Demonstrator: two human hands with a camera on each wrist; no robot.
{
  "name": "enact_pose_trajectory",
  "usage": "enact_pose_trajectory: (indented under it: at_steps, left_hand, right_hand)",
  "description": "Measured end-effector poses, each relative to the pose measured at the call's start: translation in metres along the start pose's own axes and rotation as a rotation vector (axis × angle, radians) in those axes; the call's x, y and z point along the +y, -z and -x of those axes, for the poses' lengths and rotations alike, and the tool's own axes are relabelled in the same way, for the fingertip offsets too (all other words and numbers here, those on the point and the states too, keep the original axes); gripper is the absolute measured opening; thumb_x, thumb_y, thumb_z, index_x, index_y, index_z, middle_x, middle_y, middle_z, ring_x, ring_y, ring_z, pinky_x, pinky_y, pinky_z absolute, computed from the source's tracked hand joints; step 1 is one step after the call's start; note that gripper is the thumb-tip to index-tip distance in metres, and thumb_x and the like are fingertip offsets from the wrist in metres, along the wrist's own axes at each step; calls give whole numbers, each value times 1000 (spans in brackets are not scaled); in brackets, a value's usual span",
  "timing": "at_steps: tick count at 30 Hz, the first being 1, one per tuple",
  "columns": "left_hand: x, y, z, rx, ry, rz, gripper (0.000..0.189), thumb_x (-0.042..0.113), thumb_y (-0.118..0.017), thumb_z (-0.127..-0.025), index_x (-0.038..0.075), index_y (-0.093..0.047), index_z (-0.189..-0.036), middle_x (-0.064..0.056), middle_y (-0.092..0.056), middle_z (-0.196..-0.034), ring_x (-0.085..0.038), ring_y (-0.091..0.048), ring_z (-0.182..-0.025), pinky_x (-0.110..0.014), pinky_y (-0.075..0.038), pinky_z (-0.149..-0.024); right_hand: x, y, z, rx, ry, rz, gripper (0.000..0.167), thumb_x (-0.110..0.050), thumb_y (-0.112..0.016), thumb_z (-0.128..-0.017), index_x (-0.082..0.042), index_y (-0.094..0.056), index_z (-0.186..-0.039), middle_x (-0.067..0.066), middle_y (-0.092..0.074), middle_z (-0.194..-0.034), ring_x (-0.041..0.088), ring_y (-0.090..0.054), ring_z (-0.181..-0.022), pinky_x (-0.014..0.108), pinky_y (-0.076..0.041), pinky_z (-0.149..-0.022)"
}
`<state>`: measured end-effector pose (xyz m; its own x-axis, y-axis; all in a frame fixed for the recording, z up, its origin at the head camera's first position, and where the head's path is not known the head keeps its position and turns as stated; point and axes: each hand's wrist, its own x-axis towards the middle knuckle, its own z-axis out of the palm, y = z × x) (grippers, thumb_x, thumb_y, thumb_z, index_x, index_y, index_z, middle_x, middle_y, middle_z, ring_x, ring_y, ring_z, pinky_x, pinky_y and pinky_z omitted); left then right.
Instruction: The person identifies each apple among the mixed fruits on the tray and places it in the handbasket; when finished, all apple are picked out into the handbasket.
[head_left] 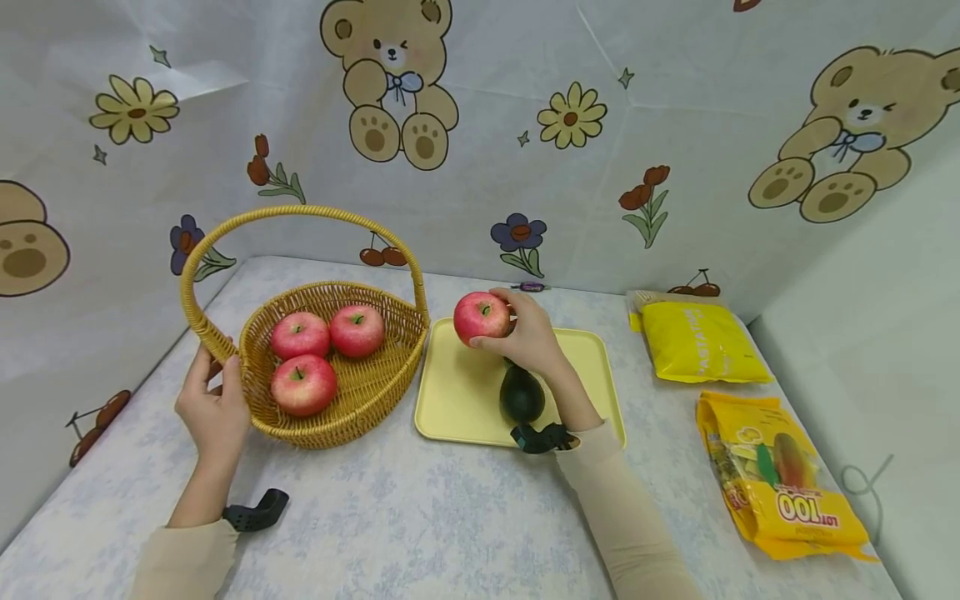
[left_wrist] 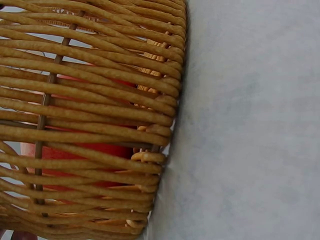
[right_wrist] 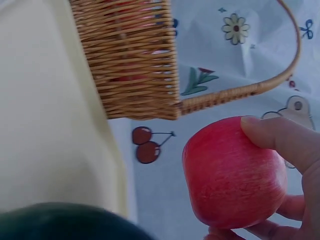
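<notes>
My right hand point(head_left: 528, 333) grips a red apple point(head_left: 481, 317) between thumb and fingers, over the far left part of a yellow tray point(head_left: 450, 417). In the right wrist view the held apple point(right_wrist: 232, 172) shows its smooth red side. Below that hand, a dark green, pear-shaped fruit point(head_left: 521, 396) lies on the tray, partly covered by the wrist. My left hand point(head_left: 213, 412) holds the wicker basket point(head_left: 360, 429) at its left side, where the arched handle point(head_left: 303, 212) joins the rim. Inside are three red apples: a front one point(head_left: 303, 385), a left one point(head_left: 300, 335) and a right one point(head_left: 357, 331).
On the right lie a yellow bag point(head_left: 701, 340) and, nearer, an orange-yellow printed packet point(head_left: 783, 475). A small purple object point(head_left: 529, 287) sits at the table's back edge. Behind stands a patterned cloth wall point(head_left: 480, 108). The tray is close to the basket's right side.
</notes>
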<state>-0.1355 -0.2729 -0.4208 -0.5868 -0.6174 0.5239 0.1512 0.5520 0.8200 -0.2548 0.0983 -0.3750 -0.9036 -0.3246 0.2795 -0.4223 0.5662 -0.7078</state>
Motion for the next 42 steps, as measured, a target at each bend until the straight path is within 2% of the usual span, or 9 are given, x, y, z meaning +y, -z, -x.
enact_pose_trajectory:
  at_steps: [5,9,17,24,31,36,42]
  left_hand:
    - [1,0,0,5,7,-6,36,14,-53,-100,13,-60,-135,-9,-67,-117,14,-52,-95,-3,-40,-71]
    - [0,-1,0,1,18,-8,36,17,-53,-100,15,-60,-136,-9,-67,-117,13,-52,-97,-4,-40,-71]
    - [1,-1,1,7,21,-11,35,19,-53,-100,14,-61,-134,-12,-67,-118,12,-53,-97,-4,-40,-72]
    - [0,-2,2,14,31,-5,34,21,-53,-100,14,-62,-133,-9,-67,-118,9,-55,-97,-4,-41,-71]
    - [-1,-2,1,16,25,15,34,18,-54,-100,15,-63,-132,8,-65,-114,10,-55,-97,-4,-41,-71]
    - [-2,-2,1,7,24,12,35,17,-53,-100,17,-61,-134,1,-66,-116,9,-55,-98,-4,-42,-72]
    - [-2,-2,1,2,30,-5,36,17,-53,-100,14,-60,-136,-14,-66,-121,15,-50,-98,-5,-41,-73]
  right_hand:
    - [-15,17,5,35,1,-80,77,-22,-87,-72,-5,-50,-137,13,-53,-126,29,-56,-107,40,-57,-81]
    - [-28,26,10,39,13,-156,77,-19,-86,-72,-8,-50,-138,11,-52,-130,28,-57,-107,39,-58,-80]
    - [-60,22,20,10,85,-262,76,-18,-86,-71,-11,-50,-138,5,-52,-133,23,-55,-111,38,-57,-81]
    - [-83,-1,18,-63,138,-279,73,-20,-87,-70,-13,-52,-134,2,-55,-125,16,-55,-110,33,-57,-81]
    - [-98,-37,5,-139,145,-207,73,-27,-86,-71,-14,-50,-133,3,-53,-124,16,-52,-110,28,-54,-83]
    - [-99,-67,-6,-172,135,-111,75,-31,-86,-70,-13,-50,-133,4,-54,-125,16,-51,-113,28,-50,-88]
    - [-95,-97,-12,-215,123,-29,76,-34,-86,-70,-12,-50,-133,5,-55,-127,18,-53,-113,28,-50,-87]
